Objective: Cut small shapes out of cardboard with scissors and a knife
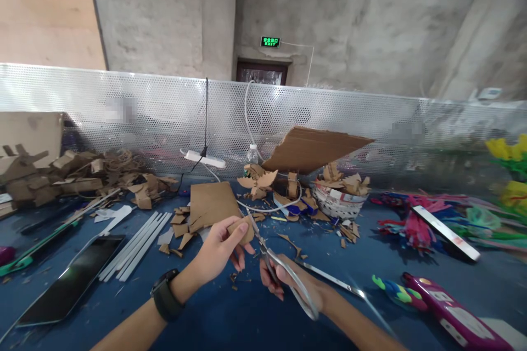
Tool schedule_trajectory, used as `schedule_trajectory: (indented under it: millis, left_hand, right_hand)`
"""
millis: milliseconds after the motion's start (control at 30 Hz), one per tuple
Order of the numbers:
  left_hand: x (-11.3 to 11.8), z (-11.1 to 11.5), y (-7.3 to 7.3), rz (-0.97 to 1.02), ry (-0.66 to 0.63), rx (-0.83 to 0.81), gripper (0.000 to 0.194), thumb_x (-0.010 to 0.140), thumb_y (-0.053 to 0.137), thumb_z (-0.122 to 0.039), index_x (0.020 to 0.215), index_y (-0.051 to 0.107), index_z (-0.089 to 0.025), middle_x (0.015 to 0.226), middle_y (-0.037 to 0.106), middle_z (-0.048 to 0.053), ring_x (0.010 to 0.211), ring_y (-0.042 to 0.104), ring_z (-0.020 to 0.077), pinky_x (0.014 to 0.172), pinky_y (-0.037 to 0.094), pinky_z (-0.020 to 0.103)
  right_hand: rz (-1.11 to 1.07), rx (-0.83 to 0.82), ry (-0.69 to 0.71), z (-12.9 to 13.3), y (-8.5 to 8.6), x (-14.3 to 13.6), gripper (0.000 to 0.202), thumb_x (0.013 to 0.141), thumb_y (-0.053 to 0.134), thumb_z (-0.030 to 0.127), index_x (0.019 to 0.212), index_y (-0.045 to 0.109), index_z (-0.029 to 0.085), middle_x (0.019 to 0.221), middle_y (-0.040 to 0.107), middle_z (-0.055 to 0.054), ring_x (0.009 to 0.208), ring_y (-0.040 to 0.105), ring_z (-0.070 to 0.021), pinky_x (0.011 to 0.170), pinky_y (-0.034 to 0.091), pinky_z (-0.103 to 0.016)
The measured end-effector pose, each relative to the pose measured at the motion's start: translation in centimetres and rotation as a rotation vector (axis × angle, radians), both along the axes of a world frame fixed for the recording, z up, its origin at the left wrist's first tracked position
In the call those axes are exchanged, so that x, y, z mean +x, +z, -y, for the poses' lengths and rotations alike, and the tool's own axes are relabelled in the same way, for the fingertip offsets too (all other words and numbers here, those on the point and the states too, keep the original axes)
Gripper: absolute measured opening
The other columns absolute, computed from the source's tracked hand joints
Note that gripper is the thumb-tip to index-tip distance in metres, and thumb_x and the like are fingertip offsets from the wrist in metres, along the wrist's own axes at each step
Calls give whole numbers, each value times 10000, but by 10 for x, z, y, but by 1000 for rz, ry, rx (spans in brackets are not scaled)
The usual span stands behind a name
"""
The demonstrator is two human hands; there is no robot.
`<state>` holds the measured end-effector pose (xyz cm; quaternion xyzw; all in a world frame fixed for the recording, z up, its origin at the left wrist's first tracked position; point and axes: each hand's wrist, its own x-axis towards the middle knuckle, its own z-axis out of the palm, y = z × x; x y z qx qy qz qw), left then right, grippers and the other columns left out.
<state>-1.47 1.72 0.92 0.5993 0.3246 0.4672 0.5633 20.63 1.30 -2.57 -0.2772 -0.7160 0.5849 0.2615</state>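
Between the thumb and fingers of my left hand is a small piece of cardboard, held over the middle of the table. My right hand grips a pair of scissors, its fingers around the handles. The scissor blades point up and to the left, right beside the cardboard piece's edge; whether they touch it I cannot tell. Behind my left hand lies a flat cardboard sheet, with small cut scraps along its left side. A dark watch sits on my left wrist.
White sticks and a dark tablet lie at left, near a cardboard heap. A basket of scraps stands behind my right hand. A metal rod, a phone and a purple box lie at right.
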Motion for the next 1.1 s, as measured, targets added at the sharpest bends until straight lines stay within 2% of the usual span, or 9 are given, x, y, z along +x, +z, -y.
schedule_trajectory:
  millis: [300,500,800,1100]
  left_hand:
    - [0,3,0,-7,-4,6,573,839,673,-746,844,526,-192,668,732,29,387,608,116,377,462,204]
    - [3,5,-1,19,4,-7,582,829,674,-759,848,529,-195,671,723,21,385,606,120,373,454,210]
    - [11,5,-10,94,73,3,549,854,671,-727,842,540,-194,653,705,7,381,594,107,372,461,196]
    - [11,4,-15,116,54,27,519,885,653,-702,849,536,-198,652,672,-13,365,560,91,356,433,190]
  right_hand:
    - [-4,-114,15,-4,-7,-1,788,655,635,979,753,481,213,596,439,68,481,368,-78,439,352,-218]
    - [18,-157,-39,-3,-12,-2,795,641,638,983,754,472,214,553,440,82,440,361,-63,407,363,-196]
    - [39,-104,-101,3,-27,-10,765,792,522,948,631,480,202,467,413,76,386,374,-69,392,355,-199]
    - [78,-101,-108,7,-20,-14,768,831,511,922,562,452,205,442,389,71,364,370,-65,358,334,-194]
